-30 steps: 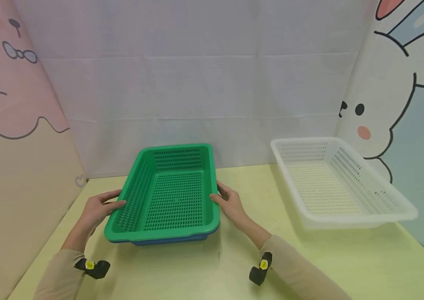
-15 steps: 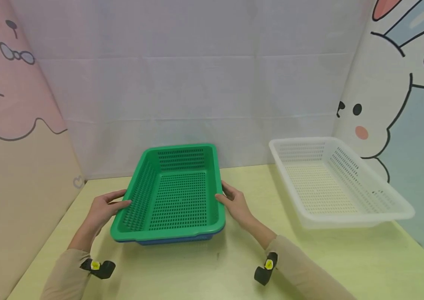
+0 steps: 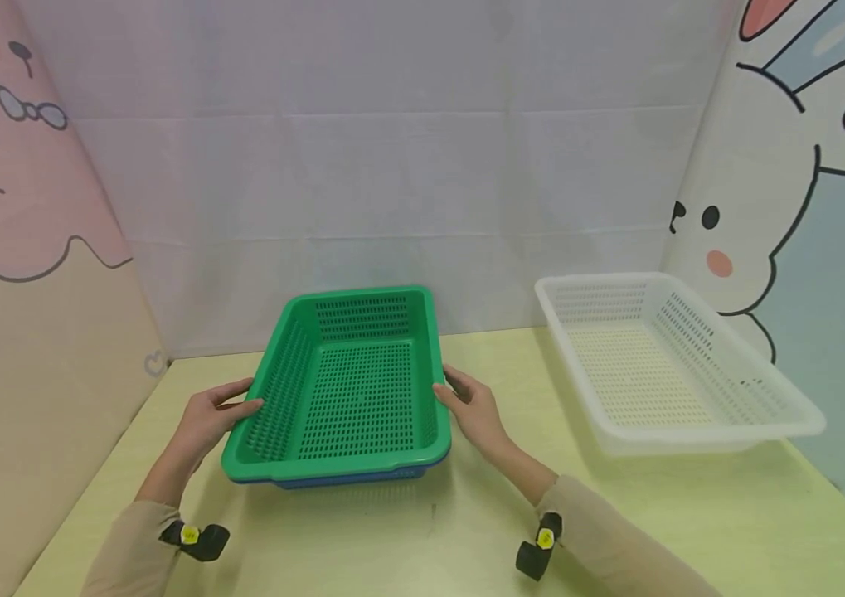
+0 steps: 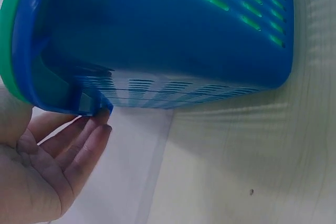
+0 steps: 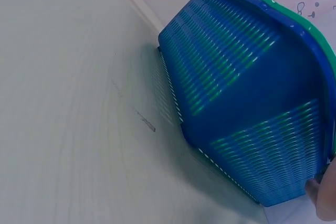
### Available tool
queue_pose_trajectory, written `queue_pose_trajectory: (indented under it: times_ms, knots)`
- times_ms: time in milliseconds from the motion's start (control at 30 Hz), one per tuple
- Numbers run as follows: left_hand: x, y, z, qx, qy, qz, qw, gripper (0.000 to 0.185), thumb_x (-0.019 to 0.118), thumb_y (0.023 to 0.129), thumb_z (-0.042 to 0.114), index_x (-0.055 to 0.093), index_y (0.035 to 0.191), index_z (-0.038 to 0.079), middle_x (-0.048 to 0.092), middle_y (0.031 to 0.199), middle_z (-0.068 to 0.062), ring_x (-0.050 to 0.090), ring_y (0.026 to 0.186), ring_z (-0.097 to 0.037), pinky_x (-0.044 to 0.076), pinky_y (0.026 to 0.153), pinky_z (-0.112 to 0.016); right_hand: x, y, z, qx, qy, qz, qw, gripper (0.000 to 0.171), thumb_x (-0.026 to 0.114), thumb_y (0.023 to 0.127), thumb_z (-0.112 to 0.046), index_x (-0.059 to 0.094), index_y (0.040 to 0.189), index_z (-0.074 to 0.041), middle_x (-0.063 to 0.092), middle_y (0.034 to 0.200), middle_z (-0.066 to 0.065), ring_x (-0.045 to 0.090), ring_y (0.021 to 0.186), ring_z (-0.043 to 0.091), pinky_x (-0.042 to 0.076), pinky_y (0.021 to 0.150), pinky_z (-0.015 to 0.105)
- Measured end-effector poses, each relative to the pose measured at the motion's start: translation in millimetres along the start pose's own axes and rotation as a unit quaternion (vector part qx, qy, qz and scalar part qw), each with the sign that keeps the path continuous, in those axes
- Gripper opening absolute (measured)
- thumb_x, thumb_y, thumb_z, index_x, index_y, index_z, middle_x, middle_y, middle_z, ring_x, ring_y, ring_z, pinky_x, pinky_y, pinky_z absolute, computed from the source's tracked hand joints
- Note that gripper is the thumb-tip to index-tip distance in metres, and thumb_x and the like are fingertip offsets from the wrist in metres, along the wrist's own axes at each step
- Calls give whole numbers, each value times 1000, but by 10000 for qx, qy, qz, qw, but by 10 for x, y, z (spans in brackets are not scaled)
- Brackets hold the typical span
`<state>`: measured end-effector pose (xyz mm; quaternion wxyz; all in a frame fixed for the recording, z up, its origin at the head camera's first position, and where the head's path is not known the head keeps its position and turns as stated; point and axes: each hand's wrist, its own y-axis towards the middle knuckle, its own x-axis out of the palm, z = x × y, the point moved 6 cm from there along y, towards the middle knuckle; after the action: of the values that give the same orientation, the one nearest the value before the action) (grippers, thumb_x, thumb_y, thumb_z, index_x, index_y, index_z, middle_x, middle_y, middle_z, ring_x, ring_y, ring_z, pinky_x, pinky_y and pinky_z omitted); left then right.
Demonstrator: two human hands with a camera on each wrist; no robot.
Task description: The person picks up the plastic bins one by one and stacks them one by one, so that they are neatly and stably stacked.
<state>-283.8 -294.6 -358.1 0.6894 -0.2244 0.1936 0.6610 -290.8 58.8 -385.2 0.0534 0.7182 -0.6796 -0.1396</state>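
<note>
A green plastic basket point(image 3: 358, 398) sits nested in a blue basket point(image 4: 131, 30) on the left part of the table. Little of the blue one shows in the head view; both wrist views show its slotted walls. My left hand point(image 3: 206, 419) holds the left long side, thumb on the green rim and fingers underneath the blue rim. On the opposite side my right hand point(image 3: 476, 414) holds the rim with its thumb on top, its other fingers partly hidden. The green basket has nothing inside.
To the right stands a white slotted basket point(image 3: 638, 377), also with nothing in it. The pale yellow-green table point(image 3: 407, 547) ends at a white sheet point(image 3: 407, 182) behind. Printed cartoon panels flank it on both sides.
Both hands and the stacked baskets have shifted slightly right in the head view, mostly in the first half second. Since then the right forearm has moved a little further right; the baskets barely moved.
</note>
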Motion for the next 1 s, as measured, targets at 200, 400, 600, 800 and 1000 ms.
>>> queue_pose_trajectory:
  times_ms: [200, 400, 600, 800, 1000]
  knots:
    - [20, -36, 160, 134, 700, 151, 9973, 59, 49, 94, 26, 30, 137, -9, 34, 135, -32, 38, 121, -44, 38, 94, -52, -11, -25, -30, 139, -216, 7, 9997, 48, 59, 88, -25, 50, 127, 3, 51, 128, 17, 46, 120, 30, 39, 97, 39]
    - [-77, -90, 493, 233, 1191, 621, 9907, 56, 46, 94, 27, 33, 136, -7, 35, 133, -33, 33, 122, -46, 33, 95, -57, -79, -26, -15, 716, 6, -464, 9964, 55, 51, 92, -34, 44, 129, 6, 52, 125, 20, 51, 114, 32, 41, 95, 44]
    - [32, -73, 1054, 796, 928, 983, 9876, 51, 50, 93, 21, 37, 135, -5, 39, 134, -28, 36, 124, -41, 33, 98, -53, -367, 109, -202, 486, -933, -717, 9919, 49, 50, 92, -34, 50, 126, 2, 55, 122, 18, 54, 110, 31, 42, 94, 44]
    - [446, 3, 1527, 1163, 308, 996, 9877, 49, 56, 90, 19, 42, 134, 3, 42, 135, -21, 38, 124, -34, 36, 97, -49, -783, 237, -495, -42, -2110, -704, 9749, 49, 51, 92, -33, 49, 127, 2, 52, 126, 19, 50, 114, 35, 41, 94, 47]
    - [911, 50, 1920, 1555, -278, 624, 9855, 59, 65, 84, 21, 41, 136, 7, 39, 139, -14, 35, 127, -29, 37, 96, -47, -1237, 290, -687, -92, -2669, -849, 9599, 57, 46, 94, -37, 38, 135, 2, 41, 135, 22, 41, 120, 39, 36, 96, 53]
